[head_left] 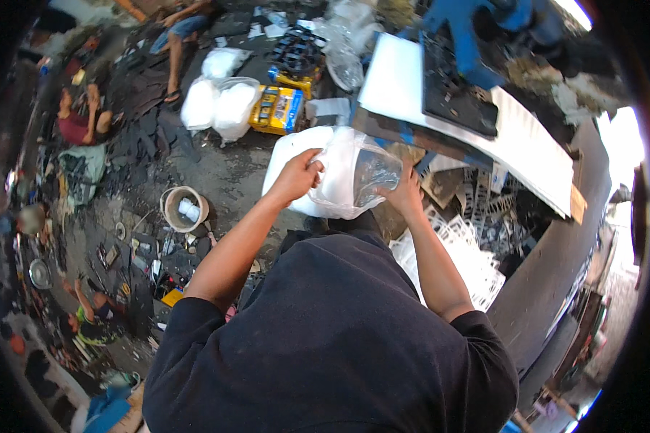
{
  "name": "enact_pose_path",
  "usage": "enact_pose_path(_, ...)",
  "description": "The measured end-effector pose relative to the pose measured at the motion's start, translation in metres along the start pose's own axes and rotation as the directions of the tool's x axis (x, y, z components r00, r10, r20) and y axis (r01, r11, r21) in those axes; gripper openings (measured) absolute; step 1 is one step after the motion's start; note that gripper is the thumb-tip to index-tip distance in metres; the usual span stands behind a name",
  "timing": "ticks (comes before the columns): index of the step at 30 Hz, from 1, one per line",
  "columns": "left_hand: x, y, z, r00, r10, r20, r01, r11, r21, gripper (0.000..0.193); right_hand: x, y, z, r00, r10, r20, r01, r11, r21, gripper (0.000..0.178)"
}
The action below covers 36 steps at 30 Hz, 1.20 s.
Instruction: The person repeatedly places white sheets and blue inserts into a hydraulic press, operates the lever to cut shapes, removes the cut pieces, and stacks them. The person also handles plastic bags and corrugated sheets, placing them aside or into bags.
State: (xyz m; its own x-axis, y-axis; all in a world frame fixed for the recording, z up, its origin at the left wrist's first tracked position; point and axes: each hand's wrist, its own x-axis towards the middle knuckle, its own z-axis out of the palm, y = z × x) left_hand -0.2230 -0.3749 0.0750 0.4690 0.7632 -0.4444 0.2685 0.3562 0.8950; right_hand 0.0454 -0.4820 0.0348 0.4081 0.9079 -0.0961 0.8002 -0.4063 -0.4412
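A clear plastic bag (334, 169) filled with white, sheet-like material lies in front of my body, its loose mouth toward the right. My left hand (298, 177) is over the bag's left part, fingers curled and pinching the plastic film. At the loose mouth, my right hand (406, 192) grips the edge of the bag between thumb and fingers. The white contents (282, 160) show through the film on the left, while the right end of the bag hangs slack and see-through. What exactly the white material is cannot be made out.
A workbench with a white sheet (393, 79) and a black plate (458, 105) stands right. White punched-out scraps (458, 252) lie below it. Other filled bags (231, 108), a yellow package (276, 110) and a bucket (185, 209) sit on the littered floor. Several people sit left.
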Motion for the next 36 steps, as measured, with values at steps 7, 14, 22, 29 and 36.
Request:
enact_pose_path(7, 0.003, -0.017, -0.145, 0.855, 0.276, -0.439, -0.183, 0.953, 0.241, 0.043, 0.085, -0.124, 0.101, 0.915, -0.162, 0.369, -0.148, 0.717, 0.681, 0.032)
enact_pose_path(14, 0.007, 0.013, -0.205, 0.768, 0.172, -0.617, 0.115, 0.911, 0.396, 0.028, 0.125, -0.329, 0.137, 0.620, -0.344, 0.705, -0.578, 0.407, 0.707, 0.034)
enact_pose_path(22, 0.010, 0.036, -0.277, 0.689, 0.379, -0.618, 0.075, 0.811, 0.581, 0.045, 0.187, -0.479, 0.177, 0.673, -0.313, 0.671, -0.349, 0.665, 0.660, 0.051)
enact_pose_path(29, 0.036, 0.045, -0.428, 0.537, 0.293, -0.791, 0.379, 0.754, 0.537, 0.054, 0.253, -0.634, 0.197, 0.609, -0.489, 0.625, -0.390, 0.501, 0.772, 0.033)
enact_pose_path(36, 0.091, 0.047, -0.616, 0.318, 0.556, -0.768, 0.279, 0.719, 0.636, 0.043, 0.334, -0.783, 0.273, 0.634, -0.587, 0.503, -0.336, 0.376, 0.864, 0.028)
